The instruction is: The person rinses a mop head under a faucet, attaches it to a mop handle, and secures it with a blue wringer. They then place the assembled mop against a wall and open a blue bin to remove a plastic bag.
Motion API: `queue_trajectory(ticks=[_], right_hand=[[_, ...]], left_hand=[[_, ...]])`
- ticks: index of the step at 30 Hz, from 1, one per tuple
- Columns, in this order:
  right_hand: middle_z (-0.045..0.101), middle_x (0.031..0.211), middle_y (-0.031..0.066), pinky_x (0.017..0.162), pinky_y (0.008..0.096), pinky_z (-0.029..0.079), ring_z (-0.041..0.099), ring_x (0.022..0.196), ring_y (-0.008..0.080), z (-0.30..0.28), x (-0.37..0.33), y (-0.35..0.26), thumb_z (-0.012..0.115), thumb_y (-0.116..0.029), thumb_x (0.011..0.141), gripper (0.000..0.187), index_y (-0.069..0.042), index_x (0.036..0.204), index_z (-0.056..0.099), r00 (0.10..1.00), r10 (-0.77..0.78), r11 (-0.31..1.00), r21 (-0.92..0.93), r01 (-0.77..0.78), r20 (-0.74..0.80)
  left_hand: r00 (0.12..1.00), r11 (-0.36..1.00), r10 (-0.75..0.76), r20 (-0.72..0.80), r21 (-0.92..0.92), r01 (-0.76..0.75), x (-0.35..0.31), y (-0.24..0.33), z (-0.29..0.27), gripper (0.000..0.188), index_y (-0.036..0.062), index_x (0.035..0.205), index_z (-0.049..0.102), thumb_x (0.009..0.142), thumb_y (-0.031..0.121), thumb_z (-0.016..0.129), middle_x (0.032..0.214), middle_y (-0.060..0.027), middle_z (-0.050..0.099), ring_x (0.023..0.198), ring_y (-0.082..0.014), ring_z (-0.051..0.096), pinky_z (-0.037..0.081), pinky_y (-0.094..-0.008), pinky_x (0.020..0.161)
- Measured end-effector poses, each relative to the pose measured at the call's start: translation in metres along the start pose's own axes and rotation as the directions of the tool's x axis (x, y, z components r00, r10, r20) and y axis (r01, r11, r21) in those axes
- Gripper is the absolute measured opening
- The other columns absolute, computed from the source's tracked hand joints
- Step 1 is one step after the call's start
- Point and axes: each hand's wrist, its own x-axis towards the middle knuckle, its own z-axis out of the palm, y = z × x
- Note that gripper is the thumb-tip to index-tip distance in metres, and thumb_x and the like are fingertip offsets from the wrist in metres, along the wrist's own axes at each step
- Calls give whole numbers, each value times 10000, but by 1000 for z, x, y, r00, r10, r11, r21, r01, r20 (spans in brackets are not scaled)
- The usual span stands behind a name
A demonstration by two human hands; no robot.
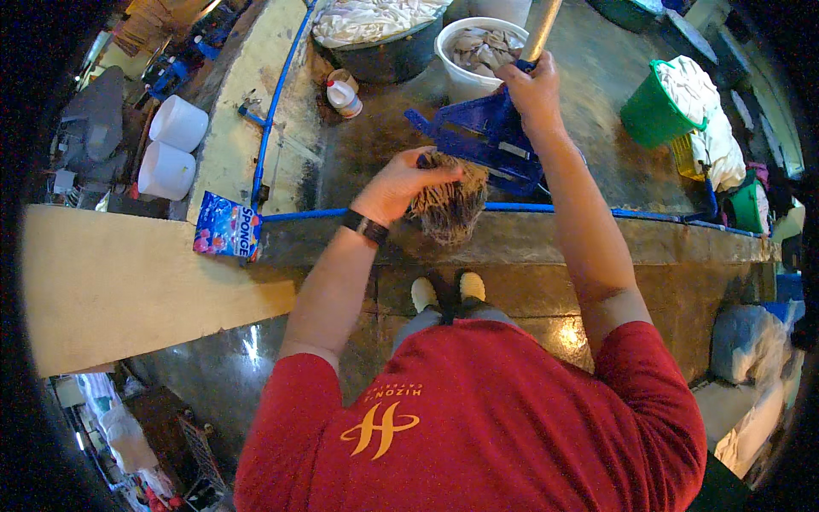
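Note:
I hold a mop with both hands above a low ledge. Its blue plastic frame is tilted, and grey-brown mop strings hang from its near left corner. My right hand is closed around the base of the pale handle, where it meets the blue socket. My left hand grips the top of the strings at the frame's edge; the thumb lies across them and the other fingertips are partly hidden.
A blue pipe runs along the ledge. Beyond it stand a white bucket of cloths, a dark tub, a white bottle and a green basket. At left, a blue packet lies by a tan board.

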Motion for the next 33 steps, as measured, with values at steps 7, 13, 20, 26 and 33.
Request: queue_trajectory(ticks=[7, 13, 20, 26, 33], right_hand=[[690, 975, 183, 769, 405, 545, 690, 876, 301, 12, -5, -10, 782, -168, 732, 471, 29, 1110, 582, 996, 51, 999, -6, -51, 76], [645, 784, 71, 562, 313, 540, 663, 649, 163, 18, -23, -17, 739, -37, 772, 366, 4, 1094, 570, 995, 66, 998, 16, -67, 74], [642, 833, 56, 561, 312, 532, 644, 644, 164, 18, -20, 0, 756, -31, 788, 386, -26, 1128, 573, 987, 54, 988, 134, -74, 149], [658, 922, 72, 654, 317, 523, 630, 768, 158, 3, -16, -15, 761, -36, 796, 410, -34, 1156, 567, 952, 141, 968, 163, -189, 271], [656, 879, 59, 663, 297, 541, 654, 747, 151, 6, -22, -36, 759, -24, 817, 390, -19, 1161, 576, 928, 192, 953, 166, -254, 321]], left_hand=[[996, 845, 85, 14, 529, -80, 5, 15, -17, 399, 10, 1143, 725, 806, 168, 870, 1114, -44, 756, 1016, -124, 685, 540, -320, 933], [938, 799, 343, -51, 540, -264, 19, -26, -1, 490, 70, 1167, 712, 737, 193, 911, 1105, -62, 764, 1023, -172, 702, 539, -350, 935], [802, 803, 570, -179, 327, -498, 14, -76, 7, 534, 86, 1225, 641, 770, 146, 913, 1142, -16, 692, 1048, -122, 630, 514, -320, 957], [819, 975, -154, -553, -221, 34, -6, -111, -68, 660, 83, 1202, 630, 878, 652, 714, 1120, -26, 661, 1129, -185, 587, 436, -350, 1044], [995, 837, -93, 41, -538, 100, 21, -109, -42, 537, 56, 1128, 725, 968, 562, 641, 1002, -59, 751, 850, -193, 694, 550, -344, 785]])
